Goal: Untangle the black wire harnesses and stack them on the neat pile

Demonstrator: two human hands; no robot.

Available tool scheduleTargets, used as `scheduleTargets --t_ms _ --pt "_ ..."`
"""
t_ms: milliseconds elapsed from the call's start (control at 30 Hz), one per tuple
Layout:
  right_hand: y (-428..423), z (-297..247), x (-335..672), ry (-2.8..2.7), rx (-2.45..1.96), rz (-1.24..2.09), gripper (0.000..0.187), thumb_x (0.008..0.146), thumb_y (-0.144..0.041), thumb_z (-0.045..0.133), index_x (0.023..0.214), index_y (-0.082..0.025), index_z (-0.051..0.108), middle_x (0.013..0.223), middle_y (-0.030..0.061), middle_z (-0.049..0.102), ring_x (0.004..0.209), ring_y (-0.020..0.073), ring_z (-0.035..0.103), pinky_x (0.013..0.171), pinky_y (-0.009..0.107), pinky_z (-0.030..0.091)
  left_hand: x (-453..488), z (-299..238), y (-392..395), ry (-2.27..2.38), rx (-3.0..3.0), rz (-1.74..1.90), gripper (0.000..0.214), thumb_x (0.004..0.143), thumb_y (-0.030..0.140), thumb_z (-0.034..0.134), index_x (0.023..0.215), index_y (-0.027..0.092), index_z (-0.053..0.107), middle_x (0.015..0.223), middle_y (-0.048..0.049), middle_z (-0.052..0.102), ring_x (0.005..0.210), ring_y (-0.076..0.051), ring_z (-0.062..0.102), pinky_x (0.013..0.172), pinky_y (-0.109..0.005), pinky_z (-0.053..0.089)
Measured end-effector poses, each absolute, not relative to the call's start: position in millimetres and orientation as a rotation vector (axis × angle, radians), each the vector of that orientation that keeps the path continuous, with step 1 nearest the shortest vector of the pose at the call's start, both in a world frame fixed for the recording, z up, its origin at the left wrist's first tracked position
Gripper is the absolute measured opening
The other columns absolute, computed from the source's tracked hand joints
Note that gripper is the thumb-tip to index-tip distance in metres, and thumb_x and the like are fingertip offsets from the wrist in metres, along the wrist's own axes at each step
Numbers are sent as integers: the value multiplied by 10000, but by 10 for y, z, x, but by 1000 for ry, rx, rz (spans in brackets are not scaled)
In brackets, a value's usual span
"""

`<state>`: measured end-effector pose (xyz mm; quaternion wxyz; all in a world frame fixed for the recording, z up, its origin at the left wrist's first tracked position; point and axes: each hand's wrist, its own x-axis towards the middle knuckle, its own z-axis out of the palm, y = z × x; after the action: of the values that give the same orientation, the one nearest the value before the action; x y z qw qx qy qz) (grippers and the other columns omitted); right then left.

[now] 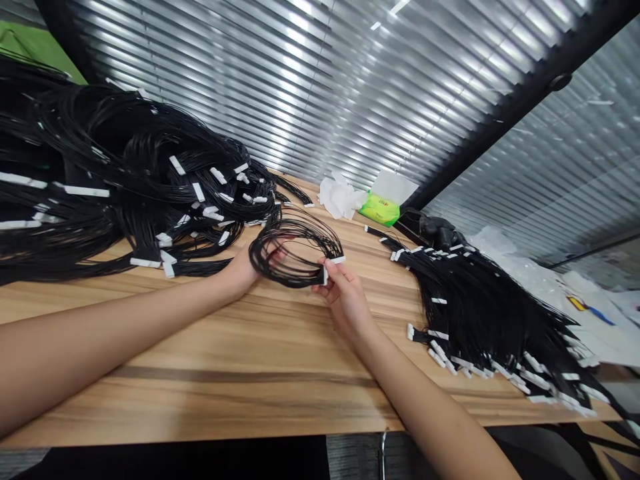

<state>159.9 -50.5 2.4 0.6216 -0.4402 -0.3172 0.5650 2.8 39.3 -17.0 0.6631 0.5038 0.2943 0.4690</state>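
Observation:
A black wire harness (287, 277), bent round into a loose coil, is held above the wooden table (240, 360). My right hand (345, 290) pinches its end between thumb and fingers, beside two white connectors (337, 260). On the coil's left side my left hand (255, 263) is closed around the wires, its fingers partly hidden behind them. To the left lies a large heap of black wire harnesses (145, 147) with white connectors. Another spread of black harnesses (480, 307) lies to the right, many of its connectors towards the near edge.
Crumpled white tissue (340, 195) and a green tissue pack (380, 208) lie at the table's back. Behind them stands a wall with metallic blinds (280, 80). Yellow-and-blue-handled pliers (590, 310) rest on white sheets at the far right, near clear plastic (515, 257).

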Motion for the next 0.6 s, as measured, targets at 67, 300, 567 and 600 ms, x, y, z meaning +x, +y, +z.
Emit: scheduleTargets --t_ms 67,300,567,600 --pt "-482 25 1626 -707 -1015 1229 229 656 -362 762 800 -188 717 687 -8 675 588 98 577 564 216 521 5 -146 381 700 1084 1139 207 728 273 647 896 151 633 788 9 621 697 -100 517 630 -204 429" --pt "-466 -52 1665 -727 -1078 1006 264 698 -383 717 855 -171 707 723 10 647 634 120 552 614 277 520 -18 -31 341 788 930 1212 251 764 285 600 988 189 539 527 78 361 455 -73 333 429 -181 230" --pt "-465 -41 1657 -745 -1125 954 269 703 -394 700 855 -172 709 744 0 644 651 119 543 618 277 513 -72 -8 165 840 1710 1181 199 854 369 544 922 190 599 614 49 406 555 -93 362 527 -214 287" --pt "-468 -40 1645 -748 -1136 971 269 700 -392 701 854 -172 710 749 1 649 650 120 544 617 279 516 -75 -2 136 837 1820 1122 211 849 380 555 928 194 617 624 46 432 560 -95 371 534 -218 292"
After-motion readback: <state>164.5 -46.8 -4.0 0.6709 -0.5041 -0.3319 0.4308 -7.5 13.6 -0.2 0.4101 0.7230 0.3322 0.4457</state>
